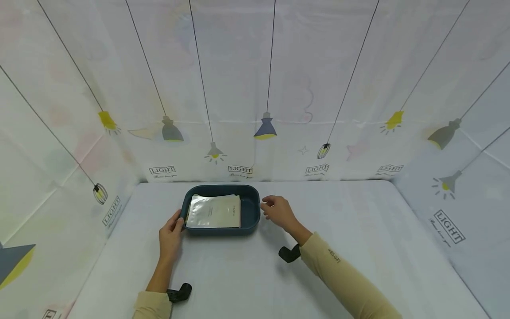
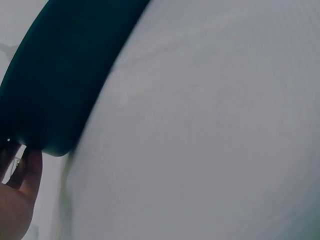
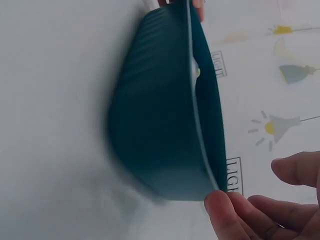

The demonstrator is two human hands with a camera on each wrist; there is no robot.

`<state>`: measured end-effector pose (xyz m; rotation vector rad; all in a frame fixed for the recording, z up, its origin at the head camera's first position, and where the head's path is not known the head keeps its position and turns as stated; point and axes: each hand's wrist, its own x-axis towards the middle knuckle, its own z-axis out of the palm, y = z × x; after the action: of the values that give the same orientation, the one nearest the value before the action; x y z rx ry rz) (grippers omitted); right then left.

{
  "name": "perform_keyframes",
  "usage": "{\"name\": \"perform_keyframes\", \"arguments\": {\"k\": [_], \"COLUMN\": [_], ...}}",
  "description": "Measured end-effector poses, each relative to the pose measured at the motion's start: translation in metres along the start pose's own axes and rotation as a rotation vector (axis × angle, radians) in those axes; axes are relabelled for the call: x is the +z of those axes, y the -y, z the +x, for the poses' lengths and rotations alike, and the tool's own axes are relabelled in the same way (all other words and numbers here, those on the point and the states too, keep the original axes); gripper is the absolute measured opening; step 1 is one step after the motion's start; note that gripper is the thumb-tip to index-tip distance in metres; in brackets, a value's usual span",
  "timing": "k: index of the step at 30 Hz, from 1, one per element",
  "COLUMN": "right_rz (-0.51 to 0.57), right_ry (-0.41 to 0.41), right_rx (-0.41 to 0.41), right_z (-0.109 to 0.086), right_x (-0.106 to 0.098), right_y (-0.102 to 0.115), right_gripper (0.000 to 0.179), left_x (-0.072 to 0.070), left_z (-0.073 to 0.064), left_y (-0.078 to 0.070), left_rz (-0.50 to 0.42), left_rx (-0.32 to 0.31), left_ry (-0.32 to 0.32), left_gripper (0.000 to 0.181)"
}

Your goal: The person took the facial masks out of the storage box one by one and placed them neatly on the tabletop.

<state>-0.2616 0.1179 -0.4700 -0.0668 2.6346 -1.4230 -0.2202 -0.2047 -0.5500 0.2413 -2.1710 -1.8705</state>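
Observation:
A dark teal rectangular basin (image 1: 223,231) with rounded corners sits toward the back of the white table. Inside it, to the left, lies a pale booklet (image 1: 213,212) with small print on a shiny cover. My left hand (image 1: 170,239) grips the basin's left end, thumb at the rim. In the left wrist view, the fingers of that hand (image 2: 20,195) meet the end of the basin wall (image 2: 60,75). My right hand (image 1: 280,212) is at the right end, fingers loosely bent. In the right wrist view its fingertips (image 3: 220,207) are right at the rim, thumb apart.
The white table (image 1: 338,248) meets a white cloth backdrop (image 1: 318,66) printed with hanging lamps, just behind the basin. Black wrist cameras (image 1: 288,254) are strapped on both wrists, above beige sleeves (image 1: 342,274).

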Motion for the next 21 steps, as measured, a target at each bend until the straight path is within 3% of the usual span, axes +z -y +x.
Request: {"name": "perform_keyframes", "arguments": {"k": [6, 14, 21], "right_rz": [0.03, 0.076, 0.012], "right_ry": [0.081, 0.212, 0.23], "right_rx": [-0.006, 0.076, 0.104], "right_z": [0.009, 0.027, 0.04], "right_x": [0.003, 0.022, 0.044], "right_y": [0.02, 0.035, 0.032], "right_gripper": [0.033, 0.035, 0.028], "left_x": [0.0, -0.001, 0.0], "left_z": [-0.001, 0.0, 0.0], "left_y": [-0.002, 0.003, -0.002], "left_rz": [-0.001, -0.02, 0.005], "left_rx": [0.003, 0.014, -0.007], "left_ry": [-0.006, -0.009, -0.03], "left_gripper": [0.043, 0.042, 0.04]}}
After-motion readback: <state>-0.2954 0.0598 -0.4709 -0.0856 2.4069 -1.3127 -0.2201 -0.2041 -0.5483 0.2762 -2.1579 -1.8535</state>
